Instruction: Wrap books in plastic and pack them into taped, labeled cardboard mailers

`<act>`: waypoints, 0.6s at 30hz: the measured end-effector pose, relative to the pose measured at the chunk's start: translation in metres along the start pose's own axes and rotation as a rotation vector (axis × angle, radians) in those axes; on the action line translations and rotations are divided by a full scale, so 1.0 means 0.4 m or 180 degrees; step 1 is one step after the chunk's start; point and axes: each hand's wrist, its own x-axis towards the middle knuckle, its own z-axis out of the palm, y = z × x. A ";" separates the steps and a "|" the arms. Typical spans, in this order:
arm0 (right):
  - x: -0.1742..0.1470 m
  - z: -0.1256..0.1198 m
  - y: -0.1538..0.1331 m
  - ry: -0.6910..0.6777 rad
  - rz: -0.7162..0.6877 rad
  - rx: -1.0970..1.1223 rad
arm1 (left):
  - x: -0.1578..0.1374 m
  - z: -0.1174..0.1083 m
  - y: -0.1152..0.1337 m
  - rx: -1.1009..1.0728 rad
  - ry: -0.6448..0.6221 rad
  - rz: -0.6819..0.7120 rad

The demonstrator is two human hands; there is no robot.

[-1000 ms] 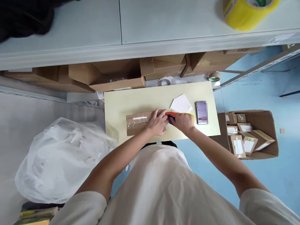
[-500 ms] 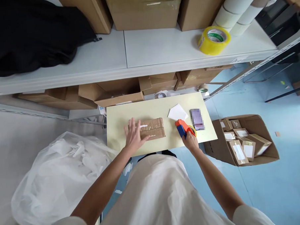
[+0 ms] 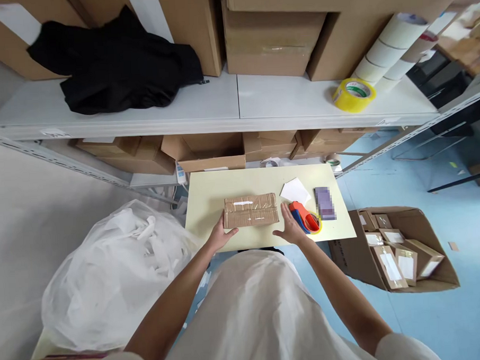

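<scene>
A small brown cardboard box [image 3: 251, 211], with shiny tape across its top, lies on the pale yellow table [image 3: 208, 184]. At the box's left end is my left hand [image 3: 219, 235], fingers stretched along that side and thumb spread apart below the front edge. My right hand [image 3: 290, 228] is open just off the right end, a small gap between it and the box. Beside the right fingers lies an orange and blue tape dispenser [image 3: 305, 218] with a yellow-rimmed roll. White paper sheets [image 3: 295, 191] and a blurred purple item [image 3: 325, 203] lie behind and right of it.
A large carton [image 3: 346, 249] of taped, labelled boxes stands on the floor at right. At left sits a clear bag [image 3: 117, 281] of white material. The grey shelf [image 3: 284, 101] behind holds cartons, a black cloth [image 3: 135, 68] and a yellow tape roll [image 3: 354, 95].
My right hand has let go of the tape dispenser, which now lies on the table, and moved left towards the box. My left hand has slid off the box's top to its left end.
</scene>
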 end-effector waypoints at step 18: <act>0.171 -0.011 -0.185 -0.0079 0.0984 0.0912 | 0.137 -0.054 0.018 0.0371 0.0424 -0.0921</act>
